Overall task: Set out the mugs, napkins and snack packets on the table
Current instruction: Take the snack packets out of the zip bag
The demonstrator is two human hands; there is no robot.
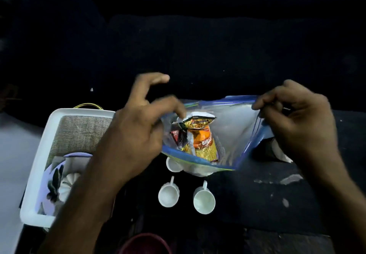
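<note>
Over the worktop (277,204) a zip bag (233,131) is pinched at its right rim by the right hand (301,125) and met at its left rim by the blurred left hand (134,131), whose grip cannot be told, with 2 snack packets (204,141) inside and white mugs (168,195) set beneath.

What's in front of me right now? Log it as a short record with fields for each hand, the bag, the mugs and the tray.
left hand: fingertips at the mouth of the zip bag, by the packet tops; grip blurred
right hand: pinches the bag's rim, holding it open
bag: clear, blue-edged, held above the table
contents: orange snack packet, dark packet beside it
mugs: two white, upright on the table; third mug partly hidden under the bag
tray: white, at the left, holds a cloth and a plate
</note>
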